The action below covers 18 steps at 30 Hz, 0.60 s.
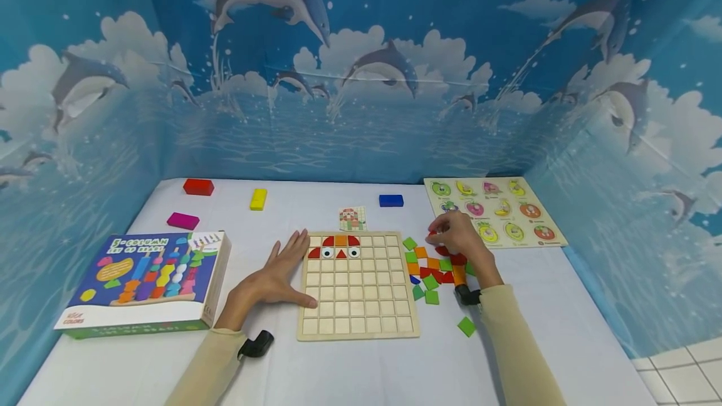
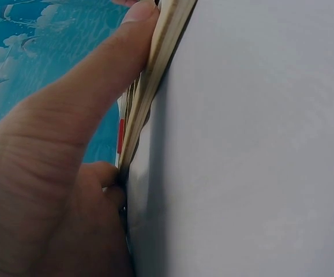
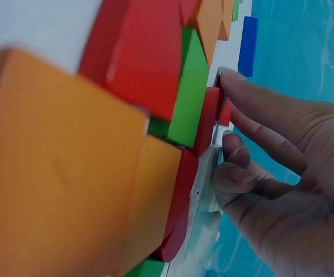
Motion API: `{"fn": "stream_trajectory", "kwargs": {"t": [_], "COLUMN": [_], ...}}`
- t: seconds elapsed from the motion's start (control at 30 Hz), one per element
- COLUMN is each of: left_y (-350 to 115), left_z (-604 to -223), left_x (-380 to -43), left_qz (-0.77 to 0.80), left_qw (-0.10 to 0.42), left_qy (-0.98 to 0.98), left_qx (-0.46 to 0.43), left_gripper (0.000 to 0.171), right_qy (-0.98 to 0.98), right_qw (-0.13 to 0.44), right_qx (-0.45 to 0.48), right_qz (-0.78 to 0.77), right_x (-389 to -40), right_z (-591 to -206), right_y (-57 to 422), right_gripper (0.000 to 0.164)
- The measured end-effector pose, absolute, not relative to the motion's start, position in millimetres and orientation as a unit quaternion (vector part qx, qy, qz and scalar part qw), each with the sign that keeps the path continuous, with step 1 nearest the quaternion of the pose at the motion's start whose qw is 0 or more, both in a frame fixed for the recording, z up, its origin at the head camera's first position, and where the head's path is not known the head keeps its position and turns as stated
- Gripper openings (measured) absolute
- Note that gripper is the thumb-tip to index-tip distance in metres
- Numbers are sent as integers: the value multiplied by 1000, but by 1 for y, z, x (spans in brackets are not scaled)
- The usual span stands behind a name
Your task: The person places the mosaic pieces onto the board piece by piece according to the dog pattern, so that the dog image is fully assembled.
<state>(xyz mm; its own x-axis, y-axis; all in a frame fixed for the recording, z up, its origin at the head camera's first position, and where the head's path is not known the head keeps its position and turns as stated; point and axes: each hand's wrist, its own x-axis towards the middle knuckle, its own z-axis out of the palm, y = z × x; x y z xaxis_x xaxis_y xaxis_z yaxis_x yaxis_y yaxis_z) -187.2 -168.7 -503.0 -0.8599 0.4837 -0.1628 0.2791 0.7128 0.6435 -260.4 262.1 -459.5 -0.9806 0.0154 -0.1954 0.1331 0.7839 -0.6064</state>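
A wooden grid board lies in the middle of the table in the head view. Near its top sit red and orange tiles and two round eye tiles. My left hand is spread along the board's left edge, thumb and fingertips at the rim; the left wrist view shows the thumb against that edge. To the right of the board my right hand pinches a small red tile between thumb and fingers, above a loose pile of tiles.
A picture card stands behind the board. A fruit puzzle board lies back right, a bead-set box at left. Blue, yellow, red and magenta blocks lie along the back. One green tile lies apart.
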Motion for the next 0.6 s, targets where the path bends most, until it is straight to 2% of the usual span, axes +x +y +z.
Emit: {"fn": "stream_trajectory", "kwargs": {"t": [0.13, 0.37, 0.6], "left_y": [-169, -169, -168], "left_z": [-504, -504, -500], "left_x": [-188, -187, -187], "left_qz": [313, 312, 315], "left_qw": [163, 160, 162], "left_qy": [912, 913, 912], "left_qx": [208, 209, 210], "left_gripper": [152, 152, 152], "right_qy": [944, 947, 954], "right_qw": [89, 101, 102], "right_qx": [32, 13, -36], "right_qz": [-317, -304, -281], "right_x": [-260, -260, -258], "right_z": [-460, -461, -457], "right_y": [264, 267, 274], "right_gripper": [27, 17, 20]}}
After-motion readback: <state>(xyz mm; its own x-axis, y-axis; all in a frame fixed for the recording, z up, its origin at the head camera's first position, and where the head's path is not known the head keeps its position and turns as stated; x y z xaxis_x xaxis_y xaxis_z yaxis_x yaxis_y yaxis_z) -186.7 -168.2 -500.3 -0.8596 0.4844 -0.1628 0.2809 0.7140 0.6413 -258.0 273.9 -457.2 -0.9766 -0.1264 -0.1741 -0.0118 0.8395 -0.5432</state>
